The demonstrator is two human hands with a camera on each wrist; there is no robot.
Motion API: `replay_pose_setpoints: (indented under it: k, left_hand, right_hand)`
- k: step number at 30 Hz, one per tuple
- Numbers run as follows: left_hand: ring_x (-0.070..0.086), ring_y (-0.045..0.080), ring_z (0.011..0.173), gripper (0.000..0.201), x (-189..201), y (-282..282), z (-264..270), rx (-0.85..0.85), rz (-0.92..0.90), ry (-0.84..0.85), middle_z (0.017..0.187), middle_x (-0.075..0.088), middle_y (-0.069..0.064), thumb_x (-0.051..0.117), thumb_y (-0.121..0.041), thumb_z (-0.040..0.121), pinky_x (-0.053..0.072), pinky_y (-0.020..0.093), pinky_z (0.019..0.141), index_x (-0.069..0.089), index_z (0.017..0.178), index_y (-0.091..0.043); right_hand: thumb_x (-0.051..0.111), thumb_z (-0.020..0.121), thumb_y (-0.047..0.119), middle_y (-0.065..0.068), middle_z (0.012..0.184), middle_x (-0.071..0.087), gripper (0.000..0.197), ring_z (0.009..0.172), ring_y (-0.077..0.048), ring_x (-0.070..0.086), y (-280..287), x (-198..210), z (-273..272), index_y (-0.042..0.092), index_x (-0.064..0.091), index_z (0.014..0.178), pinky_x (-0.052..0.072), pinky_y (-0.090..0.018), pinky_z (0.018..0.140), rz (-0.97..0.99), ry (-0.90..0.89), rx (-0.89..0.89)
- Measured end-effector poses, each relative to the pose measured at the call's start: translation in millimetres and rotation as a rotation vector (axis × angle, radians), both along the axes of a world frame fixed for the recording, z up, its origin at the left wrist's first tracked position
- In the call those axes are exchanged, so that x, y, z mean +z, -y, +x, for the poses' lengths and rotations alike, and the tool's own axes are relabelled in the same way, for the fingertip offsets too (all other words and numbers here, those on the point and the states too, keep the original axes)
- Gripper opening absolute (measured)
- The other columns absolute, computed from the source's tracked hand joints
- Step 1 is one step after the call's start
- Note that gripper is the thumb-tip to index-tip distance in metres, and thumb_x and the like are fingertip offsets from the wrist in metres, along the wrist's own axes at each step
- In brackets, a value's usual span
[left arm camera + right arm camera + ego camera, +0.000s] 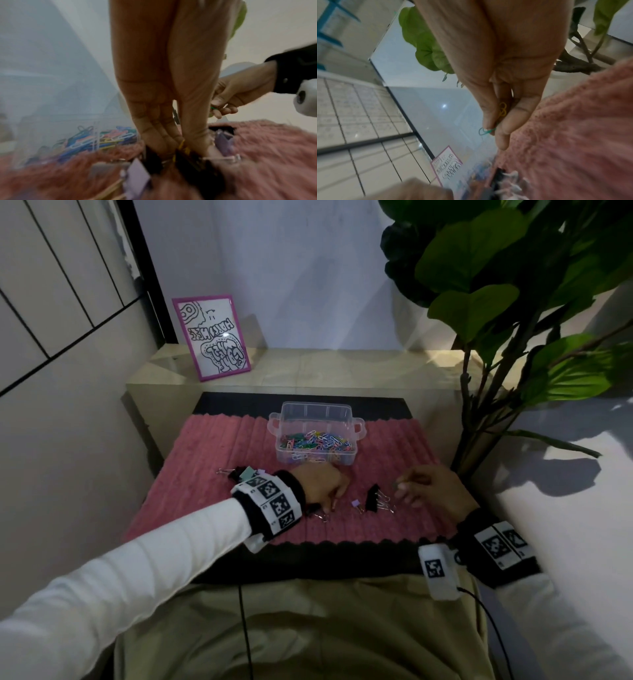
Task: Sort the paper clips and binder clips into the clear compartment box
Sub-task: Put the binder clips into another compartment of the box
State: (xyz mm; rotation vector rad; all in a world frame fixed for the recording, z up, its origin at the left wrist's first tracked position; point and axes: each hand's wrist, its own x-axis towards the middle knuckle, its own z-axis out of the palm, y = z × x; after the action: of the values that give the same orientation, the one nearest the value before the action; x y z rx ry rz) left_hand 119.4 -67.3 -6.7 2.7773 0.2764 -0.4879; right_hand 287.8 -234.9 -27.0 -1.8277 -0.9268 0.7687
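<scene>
The clear compartment box (347, 409) stands at the back of the pink mat (212, 453), with several coloured paper clips (317, 441) in its front section. My left hand (330, 505) reaches down to the mat in front of the box; in the left wrist view its fingertips (180, 146) pinch a yellow paper clip (182, 144) among black and purple binder clips (137, 174). My right hand (400, 489) hovers just right of a black binder clip pile (375, 496). It pinches a green paper clip (486, 131), and a yellow one (502, 111) is tucked behind its fingers.
More binder clips (245, 472) lie on the mat behind my left wrist, and a small purple one (356, 504) lies between my hands. A pink-framed picture (212, 337) leans on the back ledge. A leafy plant (496, 285) overhangs the right side.
</scene>
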Motion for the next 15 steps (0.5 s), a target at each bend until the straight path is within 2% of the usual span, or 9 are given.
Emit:
replay_pose_setpoints:
  k: [2, 5, 7, 9, 12, 15]
  left_hand:
    - [0.06, 0.019, 0.089, 0.021, -0.7, -0.8, 0.1, -0.001, -0.028, 0.012, 0.096, 0.068, 0.011, 0.067, -0.006, 0.075, 0.045, 0.029, 0.078, 0.06, 0.095, -0.005]
    - [0.054, -0.001, 0.067, 0.014, 4.1, -7.3, -3.1, 0.05, -0.165, 0.084, 0.091, 0.07, 0.009, 0.068, -0.005, 0.075, 0.04, 0.014, 0.064, 0.066, 0.089, -0.004]
    - [0.056, -0.01, 0.058, 0.012, 10.0, -14.4, -9.7, 0.116, -0.296, 0.173, 0.081, 0.07, 0.004, 0.069, -0.005, 0.075, 0.04, 0.005, 0.065, 0.069, 0.087, -0.005]
    - [0.058, -0.014, 0.059, 0.013, 16.3, -23.1, -18.3, 0.193, -0.388, 0.268, 0.076, 0.069, -0.002, 0.07, -0.007, 0.075, 0.042, -0.001, 0.067, 0.071, 0.087, -0.006]
    - [0.063, -0.009, 0.063, 0.017, 25.7, -37.0, -33.7, 0.336, -0.5, 0.401, 0.075, 0.069, -0.006, 0.07, -0.005, 0.074, 0.048, 0.004, 0.07, 0.07, 0.091, -0.005]
    - [0.067, -0.003, 0.067, 0.016, 33.0, -47.0, -51.7, 0.448, -0.586, 0.521, 0.07, 0.072, -0.011, 0.069, -0.002, 0.074, 0.053, 0.011, 0.066, 0.069, 0.089, -0.005]
  right_hand:
    - [0.057, 0.085, -0.003, 0.0, 0.059, 0.07, 0.005, 0.05, -0.003, 0.061, -2.0, 6.5, 4.8, -0.002, 0.06, 0.087, 0.051, -0.015, 0.05, 0.037, -0.047, 0.0]
    - [0.054, 0.087, -0.003, -0.003, 0.065, 0.068, 0.008, 0.052, -0.003, 0.063, -13.3, 19.7, 7.1, -0.005, 0.059, 0.091, 0.052, -0.013, 0.053, 0.089, -0.131, -0.003]
    - [0.054, 0.087, -0.001, -0.002, 0.066, 0.07, 0.008, 0.055, -0.004, 0.064, -25.6, 28.4, 3.8, -0.002, 0.061, 0.086, 0.052, -0.013, 0.056, 0.106, -0.193, 0.022]
    - [0.052, 0.088, -0.002, -0.001, 0.062, 0.071, 0.011, 0.057, -0.006, 0.066, -40.4, 33.1, -1.9, 0.001, 0.061, 0.082, 0.053, -0.013, 0.056, 0.139, -0.301, 0.037]
    - [0.051, 0.088, -0.004, 0.0, 0.06, 0.072, 0.012, 0.058, -0.007, 0.068, -58.8, 38.7, -11.9, 0.0, 0.061, 0.083, 0.054, -0.014, 0.057, 0.144, -0.333, 0.066]
    - [0.049, 0.089, -0.006, -0.005, 0.067, 0.07, 0.013, 0.059, -0.006, 0.068, -68.3, 40.0, -19.6, -0.009, 0.059, 0.096, 0.055, -0.014, 0.06, 0.114, -0.308, 0.131]
